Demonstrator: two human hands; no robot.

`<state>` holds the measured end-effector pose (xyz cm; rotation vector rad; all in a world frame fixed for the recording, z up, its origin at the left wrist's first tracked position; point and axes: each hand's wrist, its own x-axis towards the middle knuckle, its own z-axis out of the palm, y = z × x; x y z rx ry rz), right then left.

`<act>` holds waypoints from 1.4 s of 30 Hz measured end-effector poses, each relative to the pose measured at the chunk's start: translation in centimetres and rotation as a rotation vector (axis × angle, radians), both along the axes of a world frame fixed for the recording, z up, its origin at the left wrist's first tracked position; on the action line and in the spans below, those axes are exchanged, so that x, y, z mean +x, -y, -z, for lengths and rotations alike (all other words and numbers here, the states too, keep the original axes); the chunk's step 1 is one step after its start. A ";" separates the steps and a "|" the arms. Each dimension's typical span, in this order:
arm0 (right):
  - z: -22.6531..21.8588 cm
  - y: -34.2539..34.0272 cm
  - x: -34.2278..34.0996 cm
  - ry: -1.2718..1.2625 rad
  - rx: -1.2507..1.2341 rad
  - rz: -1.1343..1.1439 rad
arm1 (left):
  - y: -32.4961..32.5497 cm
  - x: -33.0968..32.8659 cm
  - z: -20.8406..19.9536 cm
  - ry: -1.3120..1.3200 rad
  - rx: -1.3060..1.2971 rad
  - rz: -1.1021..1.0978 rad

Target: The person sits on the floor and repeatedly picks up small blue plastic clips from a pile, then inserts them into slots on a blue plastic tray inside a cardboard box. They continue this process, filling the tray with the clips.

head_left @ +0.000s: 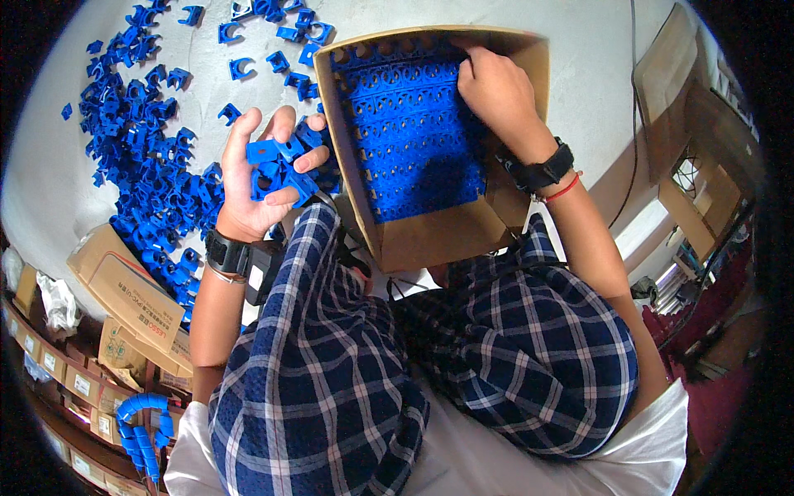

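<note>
The half-curled left hand (pixel 240 183) cradles C-shaped blue plastic clips (pixel 266 152), seemingly for easy reach, left of a brown cardboard box (pixel 442 236) where the right hand (pixel 500 89) has an indiscernible grip.

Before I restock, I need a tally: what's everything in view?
Carton: one, brown, centre
Packed clips: many, blue, inside carton
Loose clips: many, blue, upper left
Held clips: several, blue, left of carton
Boxes: several, brown, lower left
Tubular pieces: several, blue, lower left
Plastic bag: one, whitish, left
Cable: one, dark, right
Plaid legwear: one, navy, below carton
Wristbands: 2+, black, wrists
Left hand: one, bare, gripping clips
Right hand: one, bare, at carton opening
</note>
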<state>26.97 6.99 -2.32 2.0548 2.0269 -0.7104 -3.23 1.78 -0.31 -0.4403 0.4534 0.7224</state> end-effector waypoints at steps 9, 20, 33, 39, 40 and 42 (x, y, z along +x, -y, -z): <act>0.4 0.1 0.1 -0.031 0.103 -0.009 | -0.1 0.0 -0.1 0.015 0.034 0.012; 0.4 0.1 0.1 -0.033 0.103 -0.022 | -0.1 -0.1 0.0 0.027 0.014 0.013; 0.7 0.3 0.3 -0.067 0.144 -0.043 | -0.1 0.0 -0.1 0.018 0.030 0.021; 0.8 0.6 0.1 -0.049 0.136 -0.075 | 0.0 0.1 -0.5 -0.046 0.011 0.008; 0.6 0.6 -0.1 -0.035 0.148 -0.063 | 0.1 0.2 -0.7 -0.053 0.006 -0.004; 0.1 0.7 -0.6 -0.017 0.192 -0.050 | 0.0 0.2 -0.8 -0.054 0.006 -0.010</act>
